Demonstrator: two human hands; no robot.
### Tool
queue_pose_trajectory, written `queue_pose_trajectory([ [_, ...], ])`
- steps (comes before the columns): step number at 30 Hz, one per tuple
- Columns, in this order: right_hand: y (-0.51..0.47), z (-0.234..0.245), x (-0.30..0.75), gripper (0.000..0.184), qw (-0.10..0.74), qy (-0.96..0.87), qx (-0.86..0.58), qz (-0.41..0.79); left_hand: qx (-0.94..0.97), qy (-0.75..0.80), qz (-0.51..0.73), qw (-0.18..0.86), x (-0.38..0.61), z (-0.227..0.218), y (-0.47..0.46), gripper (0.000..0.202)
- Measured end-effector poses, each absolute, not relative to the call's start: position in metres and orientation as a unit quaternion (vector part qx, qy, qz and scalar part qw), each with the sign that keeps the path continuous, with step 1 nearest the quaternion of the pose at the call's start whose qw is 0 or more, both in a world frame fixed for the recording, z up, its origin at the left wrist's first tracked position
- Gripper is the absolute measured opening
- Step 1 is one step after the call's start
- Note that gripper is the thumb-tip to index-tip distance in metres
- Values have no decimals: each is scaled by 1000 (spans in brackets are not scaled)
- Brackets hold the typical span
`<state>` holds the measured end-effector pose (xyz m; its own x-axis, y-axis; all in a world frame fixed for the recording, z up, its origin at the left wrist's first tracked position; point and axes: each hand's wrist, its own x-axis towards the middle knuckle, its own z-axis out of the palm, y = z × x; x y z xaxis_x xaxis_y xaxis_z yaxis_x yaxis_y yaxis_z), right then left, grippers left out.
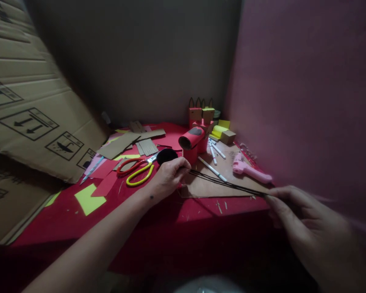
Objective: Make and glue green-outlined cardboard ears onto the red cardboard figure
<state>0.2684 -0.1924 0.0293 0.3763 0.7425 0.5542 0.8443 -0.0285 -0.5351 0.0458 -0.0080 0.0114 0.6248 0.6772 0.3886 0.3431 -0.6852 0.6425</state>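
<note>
Several strands of black yarn (228,184) stretch between my two hands above the table's front edge. My left hand (171,175) pinches one end of the strands. At the other end, the thumb and fingers of my right hand (295,211) close on them. Just behind my left hand lies a round black thing (167,155), perhaps a ball of yarn, partly hidden. Scissors (137,170) with one red and one yellow handle lie left of that hand. A red paper-covered tube (191,138) with a dark patch rests on top of a red upright piece.
A pink glue gun (250,169) and white markers (212,154) lie on a cardboard sheet (198,191). Paper and cardboard scraps (120,145) cover the left side. Red and yellow cardboard figures (201,114) stand behind. A large carton (42,101) rises at left, a pink wall (308,89) at right.
</note>
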Motion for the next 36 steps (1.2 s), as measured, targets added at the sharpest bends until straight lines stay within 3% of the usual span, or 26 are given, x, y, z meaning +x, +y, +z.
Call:
queue_pose_trajectory([
  [8, -178, 12, 281, 18, 392, -555, -733, -29, 867, 284, 324, 251, 37, 21, -11, 19],
  [20, -162, 0, 279, 25, 363, -592, -713, 100, 823, 300, 325, 357, 38, 26, -9, 8],
  [28, -122, 26, 243, 15, 347, -649, -662, 142, 854, 294, 310, 297, 45, 32, -15, 12],
  [36, -57, 41, 219, 17, 320, -697, -599, 230, 859, 288, 265, 332, 49, 40, -9, 12],
])
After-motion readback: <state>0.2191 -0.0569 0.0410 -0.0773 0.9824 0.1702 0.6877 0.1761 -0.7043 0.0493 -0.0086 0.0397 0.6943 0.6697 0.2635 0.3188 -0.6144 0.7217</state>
